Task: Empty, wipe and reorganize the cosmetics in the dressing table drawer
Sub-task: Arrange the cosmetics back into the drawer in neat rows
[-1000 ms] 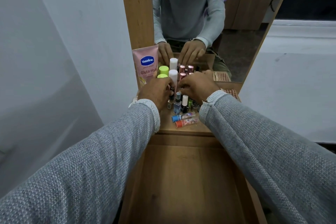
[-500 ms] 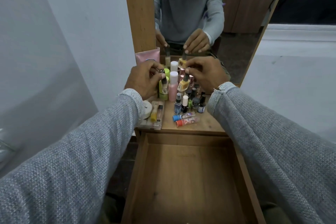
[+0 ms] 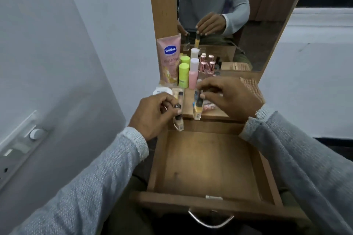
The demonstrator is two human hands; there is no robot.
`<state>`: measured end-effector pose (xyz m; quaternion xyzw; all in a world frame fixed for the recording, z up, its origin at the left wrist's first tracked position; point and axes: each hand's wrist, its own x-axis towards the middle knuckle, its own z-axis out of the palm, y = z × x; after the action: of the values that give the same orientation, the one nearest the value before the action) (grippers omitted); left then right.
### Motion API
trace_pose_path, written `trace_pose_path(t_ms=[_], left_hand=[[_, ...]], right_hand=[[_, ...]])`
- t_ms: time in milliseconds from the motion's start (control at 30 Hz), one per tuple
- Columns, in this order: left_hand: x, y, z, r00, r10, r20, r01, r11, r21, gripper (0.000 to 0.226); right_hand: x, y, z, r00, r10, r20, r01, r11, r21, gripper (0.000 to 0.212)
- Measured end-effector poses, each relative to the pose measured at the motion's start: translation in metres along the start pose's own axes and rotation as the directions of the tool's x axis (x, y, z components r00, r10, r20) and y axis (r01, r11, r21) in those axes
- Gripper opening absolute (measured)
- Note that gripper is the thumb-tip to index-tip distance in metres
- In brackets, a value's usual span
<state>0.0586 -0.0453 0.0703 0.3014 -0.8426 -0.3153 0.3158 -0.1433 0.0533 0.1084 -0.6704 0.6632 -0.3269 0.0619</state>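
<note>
The wooden drawer [image 3: 208,162] is pulled out below me with nothing inside it. My left hand [image 3: 152,115] pinches a small clear nail polish bottle [image 3: 178,123] by its dark cap, hanging over the drawer's back edge. My right hand [image 3: 227,97] pinches a yellow nail polish bottle [image 3: 197,112] by its dark cap, just beside the other bottle. On the dressing table top [image 3: 188,107] stand a pink Vaseline tube [image 3: 169,59], a lime-capped bottle [image 3: 183,74], a pink bottle [image 3: 193,76] and rose-gold capped bottles [image 3: 207,65].
A mirror [image 3: 219,11] rises behind the cosmetics and reflects the person and the bottles. A white round jar [image 3: 162,91] sits at the table's left, a checked cloth [image 3: 250,87] at its right. The drawer's metal handle [image 3: 211,220] is near me. A grey wall stands left.
Both hands have lifted a bottle each from the cluster and drawn them back toward me, from above the table top to the drawer's back edge. The camera has tilted down.
</note>
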Motion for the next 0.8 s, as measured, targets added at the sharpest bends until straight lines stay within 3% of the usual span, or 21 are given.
trace_pose_path(t_ms=[100, 300, 800], left_hand=[[-0.025, -0.019, 0.017, 0.994, -0.077, 0.075, 0.076, 0.997, 0.017, 0.011], [-0.04, -0.049, 0.049, 0.95, -0.256, 0.179, 0.215, 0.952, 0.22, 0.01], [-0.038, -0.059, 0.067, 0.919, -0.347, 0.187, 0.258, 0.888, 0.381, 0.017]], right_hand=[[-0.015, 0.007, 0.034, 0.99, 0.033, 0.14, -0.04, 0.998, 0.048, 0.027], [-0.03, 0.026, 0.093, 0.949, 0.089, 0.303, -0.094, 0.996, 0.001, 0.032], [-0.031, 0.042, 0.138, 0.945, 0.127, 0.302, -0.146, 0.988, 0.042, 0.03]])
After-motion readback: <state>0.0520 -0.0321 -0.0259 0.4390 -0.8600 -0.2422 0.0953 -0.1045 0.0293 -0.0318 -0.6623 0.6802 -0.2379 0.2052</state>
